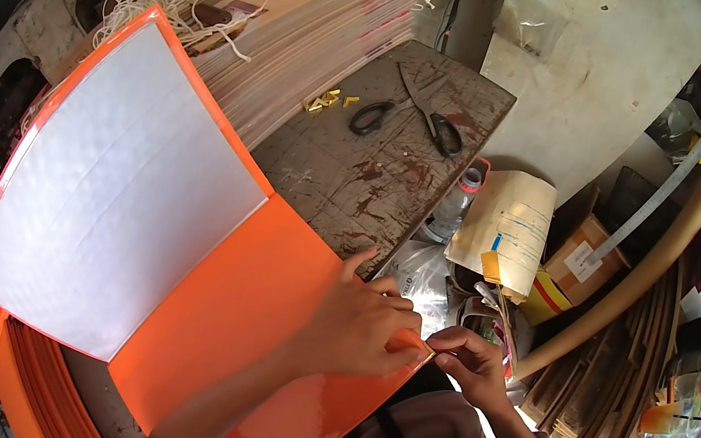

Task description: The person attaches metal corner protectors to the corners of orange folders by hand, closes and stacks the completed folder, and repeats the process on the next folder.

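Note:
An orange folder [283, 254] lies open across the table's near edge, its white-lined cover [128, 180] raised to the left. My left hand [361, 319] reaches over the orange panel, one finger stretched out and the others curled round the folder's right corner. At that corner a small gold corner piece [429, 356] glints. The fingertips of my right hand [472, 364] pinch it, close beside my left fingers. Several more gold corner pieces [324, 101] lie farther back on the table, next to a pair of black-handled scissors [413, 110] with spread blades.
On the scratched dark table [321, 172] stands a tall stack of cardboard pieces [325, 46] with white cords. More orange folders [44, 386] are piled at lower left. A plastic bottle [458, 202], a paper-covered container [508, 219] and a curved tan tube [628, 296] stand right.

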### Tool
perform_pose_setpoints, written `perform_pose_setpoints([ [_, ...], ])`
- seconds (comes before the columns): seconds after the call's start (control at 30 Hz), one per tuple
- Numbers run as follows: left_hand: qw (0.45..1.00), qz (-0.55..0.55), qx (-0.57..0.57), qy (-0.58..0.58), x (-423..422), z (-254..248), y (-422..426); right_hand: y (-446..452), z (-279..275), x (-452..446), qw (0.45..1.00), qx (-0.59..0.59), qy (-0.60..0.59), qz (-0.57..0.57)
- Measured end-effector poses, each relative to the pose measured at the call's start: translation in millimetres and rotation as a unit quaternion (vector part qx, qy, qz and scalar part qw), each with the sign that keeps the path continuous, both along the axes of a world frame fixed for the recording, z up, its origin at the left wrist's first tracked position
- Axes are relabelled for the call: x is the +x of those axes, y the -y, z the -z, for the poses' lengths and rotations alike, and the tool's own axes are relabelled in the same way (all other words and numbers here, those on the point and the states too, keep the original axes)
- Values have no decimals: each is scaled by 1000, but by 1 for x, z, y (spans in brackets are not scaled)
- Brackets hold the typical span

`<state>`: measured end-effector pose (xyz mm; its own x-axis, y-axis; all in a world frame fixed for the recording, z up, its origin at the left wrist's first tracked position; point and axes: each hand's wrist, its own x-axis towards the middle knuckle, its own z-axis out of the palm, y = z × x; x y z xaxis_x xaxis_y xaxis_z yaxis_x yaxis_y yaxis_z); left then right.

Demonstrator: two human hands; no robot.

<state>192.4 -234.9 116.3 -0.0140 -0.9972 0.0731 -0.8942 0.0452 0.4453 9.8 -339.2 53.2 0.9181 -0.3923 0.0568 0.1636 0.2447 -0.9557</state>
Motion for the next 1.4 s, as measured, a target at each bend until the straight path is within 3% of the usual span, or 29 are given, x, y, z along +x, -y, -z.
perform_pose_setpoints([
  [0.23, 1000, -8, -21, -20, 1, 2, 0, -10, 7, 3, 998, -12, -15, 62],
  [0.3, 999, -8, -18, -27, -1, 3, 1, -10, 18, 4, 997, -2, 40, 66],
  [0.53, 999, -16, -28, -30, -1, 3, 1, -21, 11, 5, 993, -5, 4, 121],
  [0.6, 999, -16, -21, -22, -2, 2, 1, -16, 13, 3, 995, -51, -2, 81],
  [0.83, 999, -22, -20, -13, -1, -2, -1, -17, 19, 4, 999, -33, 6, 12],
  [0.9, 999, -30, -7, -11, 1, -3, -3, -13, 12, 9, 995, 64, 71, -34],
  [0.97, 999, -18, -33, -22, 3, -6, -4, -12, 12, 13, 993, 68, 90, -45],
  [1.0, 999, -12, 29, -11, 6, -12, -4, -11, 9, 15, 994, 63, 79, -42],
  [1.1, 999, -47, -8, 7, 15, -7, -10, -6, 3, 16, 995, 63, 43, -71],
  [1.13, 998, -56, -10, 9, 14, -9, -16, -6, 4, 17, 995, 55, 51, -64],
  [1.2, 987, -80, -30, 136, 7, -19, -33, -8, 2, 18, 996, 60, 60, -37],
  [1.4, 985, -102, -37, 135, -60, -20, -63, -10, 22, 10, 995, -8, 59, 82],
])
